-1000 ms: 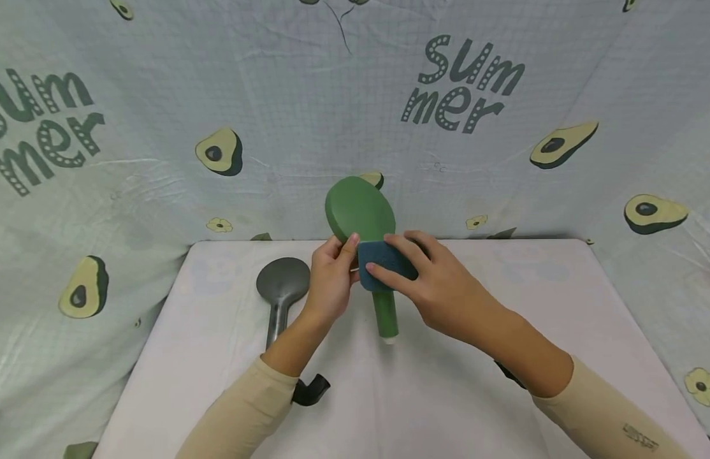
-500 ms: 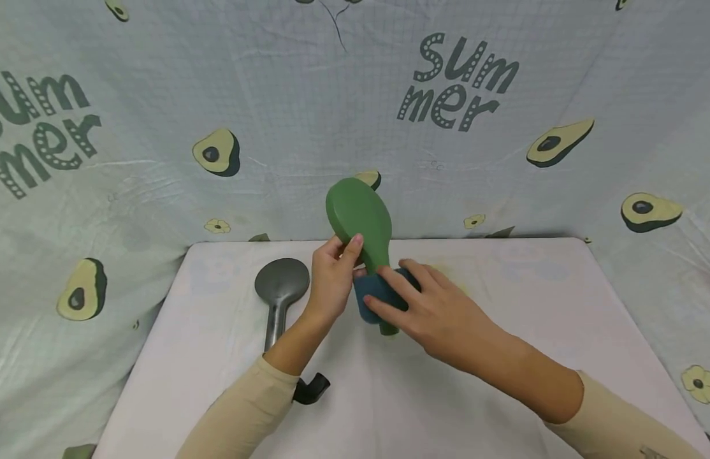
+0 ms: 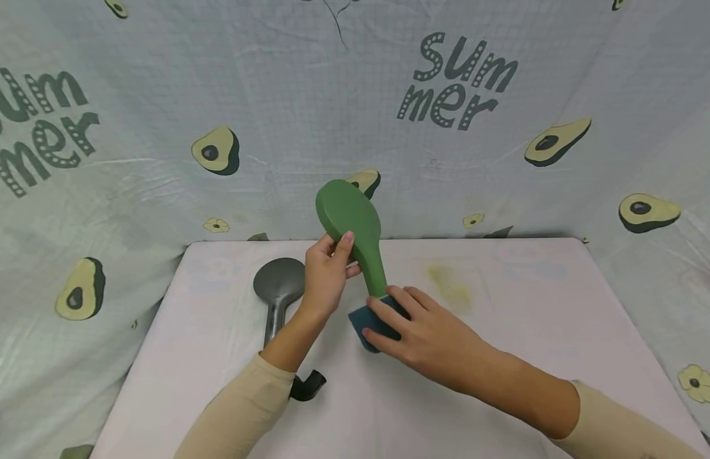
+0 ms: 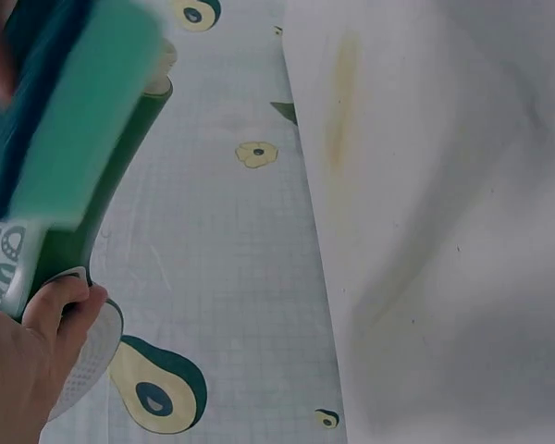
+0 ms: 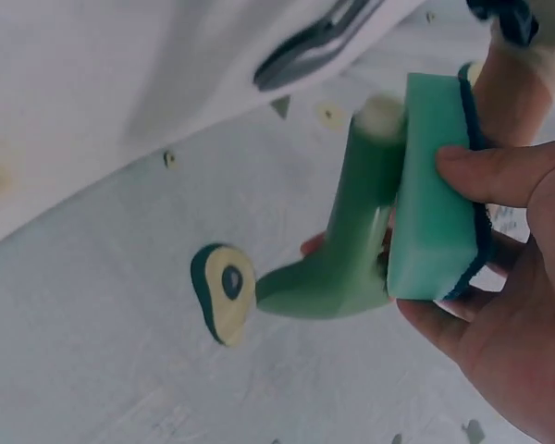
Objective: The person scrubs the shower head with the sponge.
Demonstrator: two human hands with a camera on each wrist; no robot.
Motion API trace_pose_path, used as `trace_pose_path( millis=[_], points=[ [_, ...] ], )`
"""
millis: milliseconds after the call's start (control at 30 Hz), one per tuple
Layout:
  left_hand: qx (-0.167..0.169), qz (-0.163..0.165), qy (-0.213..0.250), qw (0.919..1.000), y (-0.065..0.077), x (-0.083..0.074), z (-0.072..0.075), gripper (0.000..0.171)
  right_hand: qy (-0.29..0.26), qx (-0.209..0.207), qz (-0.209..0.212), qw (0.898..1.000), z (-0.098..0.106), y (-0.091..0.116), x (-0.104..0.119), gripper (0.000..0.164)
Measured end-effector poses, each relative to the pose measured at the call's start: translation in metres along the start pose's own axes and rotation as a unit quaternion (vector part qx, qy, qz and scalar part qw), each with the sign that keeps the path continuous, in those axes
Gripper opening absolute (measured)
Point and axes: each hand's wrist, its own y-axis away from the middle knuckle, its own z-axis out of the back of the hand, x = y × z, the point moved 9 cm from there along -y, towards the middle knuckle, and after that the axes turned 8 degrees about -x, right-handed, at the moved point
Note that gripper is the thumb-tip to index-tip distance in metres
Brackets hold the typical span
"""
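A green handheld shower head is held up above the table, tilted, its handle pointing down toward the person. My left hand grips it near the neck, thumb on the near side. Part of its pale, dotted spray face shows in the left wrist view. My right hand holds a sponge, teal foam with a dark blue scouring side. In the head view the sponge covers the lower end of the handle. From the right wrist, the foam lies against or very close to the handle.
A grey shower head lies on the white-covered table at left, partly under the left forearm. By that forearm is a black bent piece. A yellowish stain marks the cover. A printed cloth hangs behind.
My right hand has slid the sponge down the handle from near the neck to its lower end. The shower head has shifted slightly left and its handle leans more.
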Motion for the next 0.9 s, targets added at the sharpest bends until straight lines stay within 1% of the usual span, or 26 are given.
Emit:
trace_pose_path(
  millis=[67, 167, 267, 367, 467, 567, 667, 733, 767, 800, 900],
  points=[
    [-0.008, -0.001, -0.009, 0.9999, -0.002, 0.000, 0.002, 0.035, -0.004, 0.003, 0.008, 1.000, -0.001, 0.005, 0.007, 0.054],
    [-0.011, 0.004, -0.014, 0.9998, -0.003, 0.000, 0.004, 0.034, -0.030, 0.000, -0.003, 1.000, -0.002, 0.010, 0.006, 0.061],
    [-0.010, 0.009, -0.007, 0.9999, -0.004, -0.001, 0.005, 0.035, -0.071, -0.018, -0.038, 0.997, -0.003, 0.012, -0.010, 0.069],
    [0.010, 0.018, 0.007, 0.9998, -0.003, -0.001, 0.001, 0.034, -0.111, -0.048, -0.094, 0.988, -0.005, 0.011, -0.038, 0.074],
    [0.041, 0.031, 0.028, 0.9983, 0.001, 0.001, -0.007, 0.033, -0.152, -0.090, -0.154, 0.972, -0.007, 0.011, -0.067, 0.073],
    [0.063, 0.038, 0.046, 0.9962, 0.003, 0.002, -0.013, 0.034, -0.190, -0.121, -0.216, 0.950, -0.010, 0.013, -0.093, 0.071],
    [0.074, 0.036, 0.046, 0.9955, 0.004, 0.001, -0.016, 0.036, -0.221, -0.134, -0.268, 0.928, -0.014, 0.017, -0.107, 0.069],
    [0.075, 0.034, 0.043, 0.9957, 0.004, 0.001, -0.016, 0.037, -0.238, -0.135, -0.283, 0.919, -0.016, 0.020, -0.108, 0.069],
    [0.074, 0.033, 0.046, 0.9957, 0.004, 0.000, -0.016, 0.037, -0.244, -0.136, -0.280, 0.918, -0.016, 0.021, -0.105, 0.069],
    [0.071, 0.033, 0.049, 0.9957, 0.003, 0.000, -0.016, 0.036, -0.246, -0.135, -0.272, 0.921, -0.016, 0.022, -0.101, 0.069],
    [0.054, 0.027, 0.064, 0.9961, 0.001, -0.001, -0.012, 0.035, -0.239, -0.134, -0.216, 0.937, -0.012, 0.026, -0.079, 0.057]
  ],
)
